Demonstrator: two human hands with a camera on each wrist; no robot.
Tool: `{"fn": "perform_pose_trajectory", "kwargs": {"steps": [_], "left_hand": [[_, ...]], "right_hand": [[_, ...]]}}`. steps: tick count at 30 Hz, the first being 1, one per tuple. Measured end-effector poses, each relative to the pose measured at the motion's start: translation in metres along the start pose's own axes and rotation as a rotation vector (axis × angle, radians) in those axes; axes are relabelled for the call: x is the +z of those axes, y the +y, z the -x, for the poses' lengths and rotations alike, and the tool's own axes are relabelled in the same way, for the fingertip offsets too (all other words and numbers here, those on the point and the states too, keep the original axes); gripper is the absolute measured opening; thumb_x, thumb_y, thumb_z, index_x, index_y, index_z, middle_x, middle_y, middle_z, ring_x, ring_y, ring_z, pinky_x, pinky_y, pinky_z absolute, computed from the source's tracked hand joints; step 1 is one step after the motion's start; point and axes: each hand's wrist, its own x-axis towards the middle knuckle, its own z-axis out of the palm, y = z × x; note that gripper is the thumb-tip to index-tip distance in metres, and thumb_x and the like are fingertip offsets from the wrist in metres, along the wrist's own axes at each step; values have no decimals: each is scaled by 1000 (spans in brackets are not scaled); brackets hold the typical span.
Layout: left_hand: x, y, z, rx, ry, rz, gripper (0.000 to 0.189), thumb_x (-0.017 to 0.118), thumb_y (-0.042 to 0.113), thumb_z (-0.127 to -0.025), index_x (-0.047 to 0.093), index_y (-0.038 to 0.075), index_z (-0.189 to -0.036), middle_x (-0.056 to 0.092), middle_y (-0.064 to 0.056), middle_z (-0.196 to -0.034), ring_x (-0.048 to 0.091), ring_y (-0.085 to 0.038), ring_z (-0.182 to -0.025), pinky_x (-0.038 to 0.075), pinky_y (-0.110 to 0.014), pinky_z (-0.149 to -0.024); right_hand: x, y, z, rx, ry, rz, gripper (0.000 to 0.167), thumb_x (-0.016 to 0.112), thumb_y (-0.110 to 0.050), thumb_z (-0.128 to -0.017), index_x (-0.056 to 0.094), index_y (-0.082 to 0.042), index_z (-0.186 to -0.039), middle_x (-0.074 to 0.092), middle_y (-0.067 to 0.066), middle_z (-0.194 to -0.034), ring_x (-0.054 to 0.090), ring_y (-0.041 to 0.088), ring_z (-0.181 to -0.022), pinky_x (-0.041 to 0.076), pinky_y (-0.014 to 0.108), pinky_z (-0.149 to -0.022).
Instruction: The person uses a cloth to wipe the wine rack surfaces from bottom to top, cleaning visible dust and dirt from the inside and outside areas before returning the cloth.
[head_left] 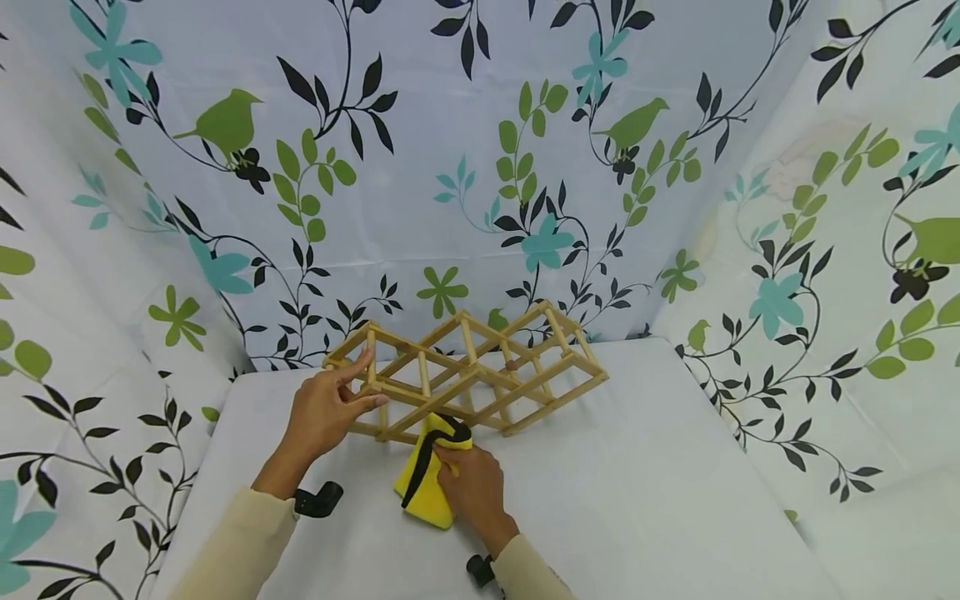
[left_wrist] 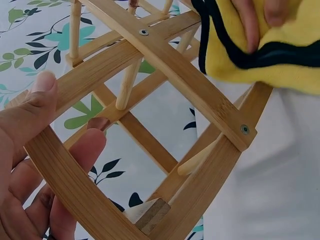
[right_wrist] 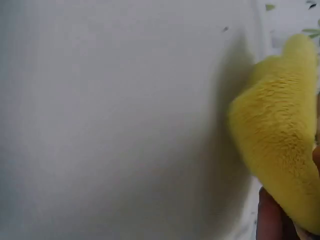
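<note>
A folding wooden lattice rack (head_left: 471,368), with crossed slats joined by round dowels, stands on the white-covered table. My left hand (head_left: 318,412) grips its left end. In the left wrist view, the thumb lies on the near side of a slat (left_wrist: 70,175) and the fingers are behind it. My right hand (head_left: 478,492) holds a yellow cloth (head_left: 431,502) with black edging against the rack's lower front slats. The plush cloth (right_wrist: 275,135) hides most of the right fingers in the right wrist view.
The white table surface (head_left: 637,483) reaches around the rack on the near and right sides. Patterned fabric (head_left: 405,217) with leaves and birds hangs close behind the rack, and more of it flanks both sides. Each wrist wears a black strap-mounted device (head_left: 321,500).
</note>
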Motion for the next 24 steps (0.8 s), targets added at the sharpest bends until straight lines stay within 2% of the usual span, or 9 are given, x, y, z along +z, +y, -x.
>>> {"fn": "perform_pose_trajectory", "kwargs": {"steps": [2, 5, 7, 9, 12, 13, 15, 20, 24], "left_hand": [[1, 1, -1, 3, -3, 3, 79, 85, 36, -91, 48, 26, -160, 68, -6, -77, 56, -17, -68, 45, -31, -56], [1, 1, -1, 14, 10, -5, 79, 85, 36, -91, 48, 25, -160, 67, -6, -74, 56, -17, -65, 44, -31, -54], [0, 0, -2, 20, 13, -11, 79, 85, 35, -91, 47, 25, -160, 67, -6, -74, 56, -17, -65, 44, -31, -54], [-1, 0, -2, 21, 12, -15, 80, 85, 35, -91, 47, 25, -160, 66, -6, -74, 55, -18, -65, 44, -31, -54], [0, -1, 0, 16, -1, -3, 80, 84, 37, -92, 46, 25, -161, 66, -6, -75, 55, -18, -67, 43, -31, -55], [1, -1, 0, 16, -6, 0, 80, 84, 38, -92, 46, 25, -161, 67, -6, -76, 55, -17, -68, 43, -31, -55], [2, -1, 1, 22, -6, 1, 80, 83, 39, -92, 46, 25, -161, 70, -6, -77, 57, -17, -68, 43, -32, -56], [5, -1, 3, 43, 44, -6, 79, 85, 37, -91, 48, 23, -160, 78, -14, -86, 66, -18, -72, 47, -32, -56], [11, 2, 7, 71, 127, -4, 76, 87, 34, -90, 54, 17, -156, 80, -18, -88, 69, -21, -69, 44, -30, -52]], "right_hand": [[-10, 1, 2, -74, 65, -59, 38, 78, -10, -85, 84, -31, -117, 83, -2, -112, 75, 17, -86, 55, 25, -65], [-23, -1, -3, -273, 229, -183, 37, 79, -4, -84, 85, -24, -115, 83, 1, -108, 78, 17, -90, 62, 27, -74], [-27, -1, -9, -332, 328, -197, 37, 80, -2, -85, 84, -20, -117, 83, 5, -109, 79, 20, -92, 65, 31, -77], [-29, 5, -14, -291, 371, -143, 35, 80, -3, -86, 84, -18, -117, 83, 7, -107, 78, 20, -88, 64, 31, -73], [-37, 21, -13, -118, 305, -57, 34, 80, -7, -86, 85, -25, -115, 84, 3, -106, 76, 16, -83, 60, 30, -69], [-44, 26, -11, -81, 277, -59, 35, 80, -8, -86, 85, -27, -114, 84, 1, -106, 75, 15, -82, 59, 29, -69], [-61, 32, -9, -37, 226, -148, 33, 82, -10, -88, 85, -29, -115, 83, -2, -110, 75, 15, -92, 61, 30, -77], [-120, 37, -21, -128, 222, -415, 30, 86, -12, -91, 83, -18, -121, 78, 2, -125, 71, 19, -114, 60, 28, -94], [-169, 38, -39, -156, 275, -474, 36, 86, -6, -90, 80, -12, -125, 74, 10, -132, 68, 17, -120, 58, 24, -100]]}}
